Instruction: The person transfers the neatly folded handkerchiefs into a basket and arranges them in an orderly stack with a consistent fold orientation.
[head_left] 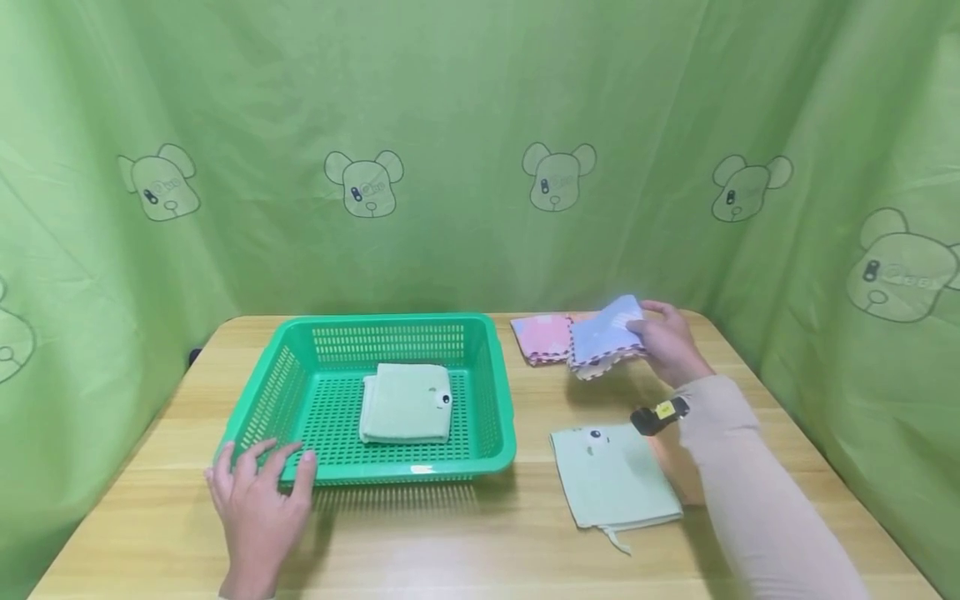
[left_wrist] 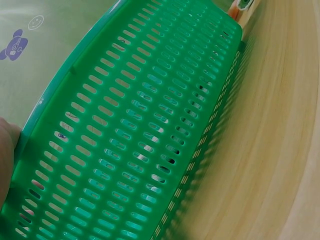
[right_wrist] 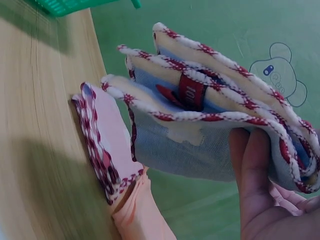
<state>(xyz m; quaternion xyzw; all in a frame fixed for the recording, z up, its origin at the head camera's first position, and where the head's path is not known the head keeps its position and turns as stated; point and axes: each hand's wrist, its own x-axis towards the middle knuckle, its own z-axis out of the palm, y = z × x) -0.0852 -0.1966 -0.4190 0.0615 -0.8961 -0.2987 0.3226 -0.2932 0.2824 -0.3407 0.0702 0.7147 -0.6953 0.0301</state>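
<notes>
My right hand point(head_left: 669, 340) pinches a folded blue washcloth point(head_left: 606, 332) with a red-and-white stitched edge. In the right wrist view its layers fan apart and a red label point(right_wrist: 192, 91) shows. Beside it lies a folded pink washcloth point(head_left: 542, 337) with similar edging. My left hand point(head_left: 261, 508) rests at the near left corner of a green plastic basket point(head_left: 497, 392), fingers spread over the rim. Inside the basket sits a folded pale green cloth point(head_left: 408, 402) with a small face on it. Mostly outside the left wrist view, that hand shows only at the edge.
Another pale green cloth point(head_left: 611, 479) with a hanging loop lies flat at the front right, partly over a peach cloth point(head_left: 678, 471). Behind the pink washcloth is a peach cloth point(right_wrist: 145, 212). A green curtain point(head_left: 450, 250) surrounds the wooden table point(head_left: 420, 554).
</notes>
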